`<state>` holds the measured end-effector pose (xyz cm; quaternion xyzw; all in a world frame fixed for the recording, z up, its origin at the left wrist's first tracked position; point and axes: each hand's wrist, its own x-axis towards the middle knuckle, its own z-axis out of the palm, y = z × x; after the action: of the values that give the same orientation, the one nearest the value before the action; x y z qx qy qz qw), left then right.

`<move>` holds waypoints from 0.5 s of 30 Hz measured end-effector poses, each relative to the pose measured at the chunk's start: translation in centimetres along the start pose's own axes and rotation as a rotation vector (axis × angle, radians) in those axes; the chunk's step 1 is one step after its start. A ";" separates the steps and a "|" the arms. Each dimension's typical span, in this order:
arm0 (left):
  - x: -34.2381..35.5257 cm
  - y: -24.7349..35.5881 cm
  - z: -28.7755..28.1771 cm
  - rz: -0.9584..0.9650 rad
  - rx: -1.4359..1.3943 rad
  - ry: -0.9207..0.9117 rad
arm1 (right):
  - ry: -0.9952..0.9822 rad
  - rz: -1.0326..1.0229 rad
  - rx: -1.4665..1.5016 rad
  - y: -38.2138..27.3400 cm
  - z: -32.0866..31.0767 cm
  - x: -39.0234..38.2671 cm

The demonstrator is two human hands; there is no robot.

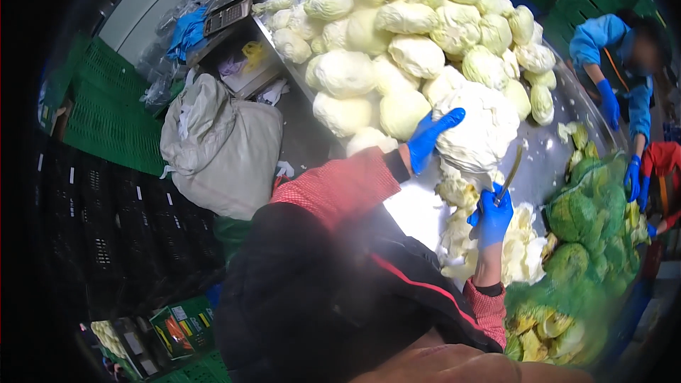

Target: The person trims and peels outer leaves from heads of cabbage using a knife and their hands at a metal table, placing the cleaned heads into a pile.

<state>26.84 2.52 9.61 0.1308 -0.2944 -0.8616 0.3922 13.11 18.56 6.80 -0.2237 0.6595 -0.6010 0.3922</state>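
Note:
My left hand, in a blue glove, steadies a large pale cabbage head, its fingers laid against the side and top. The cabbage's outer leaves are stripped and its surface is white and wrinkled. Just below it, my gloved right hand is closed round a knife, whose narrow curved blade points up beside the cabbage. Under both hands lie loose, trimmed cabbage leaves on the metal table. Beyond the held head rises a big pile of peeled cabbages.
Green net sacks of cabbages stand at the right, with leaf scraps below. Two co-workers in blue gloves work across the table. At left are a white cloth sack, a scale, black crates and green crates.

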 end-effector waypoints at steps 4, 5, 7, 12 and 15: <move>1.9 6.7 -3.1 -0.126 -0.248 -0.149 | -0.065 -0.038 -0.069 0.1 1.8 3.1; 2.5 7.8 -4.2 -0.169 -0.406 -0.216 | -0.081 0.005 -0.030 -0.3 2.6 3.7; 3.8 10.0 -6.1 -0.179 -0.428 -0.230 | -0.099 -0.038 -0.043 -1.4 4.5 4.0; 9.8 19.7 -16.6 -0.024 -0.462 -0.456 | -0.158 0.013 -0.066 -2.3 7.8 5.8; 11.9 25.2 -15.3 0.118 -0.139 0.032 | -0.039 0.039 -0.108 0.7 6.7 7.8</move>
<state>41.06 -25.65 12.94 0.0995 -0.2346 -0.8532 0.4551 13.85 8.53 4.39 -0.2435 0.6874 -0.5522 0.4039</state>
